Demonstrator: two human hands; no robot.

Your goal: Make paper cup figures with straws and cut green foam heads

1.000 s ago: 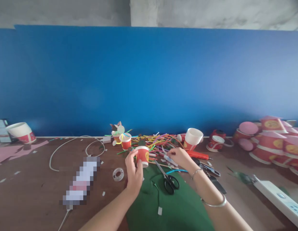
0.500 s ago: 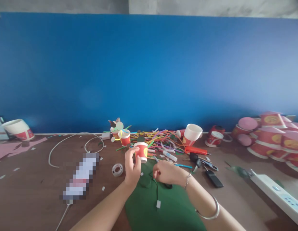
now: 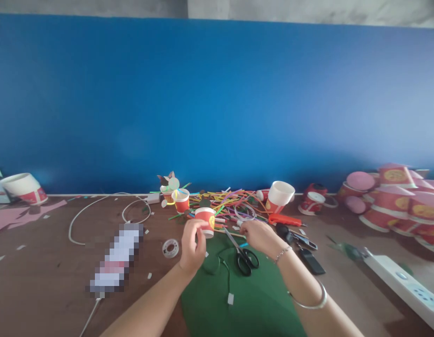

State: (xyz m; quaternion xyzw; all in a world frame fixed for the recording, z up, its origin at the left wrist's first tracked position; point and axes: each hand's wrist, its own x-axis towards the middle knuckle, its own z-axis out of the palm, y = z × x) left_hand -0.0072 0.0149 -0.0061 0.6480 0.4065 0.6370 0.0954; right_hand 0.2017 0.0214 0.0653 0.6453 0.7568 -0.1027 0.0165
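Observation:
My left hand (image 3: 193,243) is closed around a small red paper cup (image 3: 206,219) with a white rim and a yellow print; a dark round piece (image 3: 205,203) shows at its top. My right hand (image 3: 261,236) reaches over a white glue tube (image 3: 240,223), its fingers closed on it; only the white end peeks out. Between the hands lie black-handled scissors (image 3: 245,260), blades pointing away, on a green paper sheet (image 3: 245,304). A thin dark-green strip (image 3: 227,269) with a white tab curls on the sheet.
Behind the hands are colourful pipe cleaners (image 3: 234,199), a decorated cup (image 3: 181,200) and a large cup (image 3: 280,196). A tape roll (image 3: 170,248) and a phone (image 3: 117,260) lie left. Keys (image 3: 310,260), an orange cutter (image 3: 285,219), a power strip (image 3: 406,281) and stacked red cups (image 3: 392,201) are right.
My right hand has moved right and away from me, off the scissors and onto the glue tube. The scissors now show in full. My left hand still holds the cup in nearly the same place.

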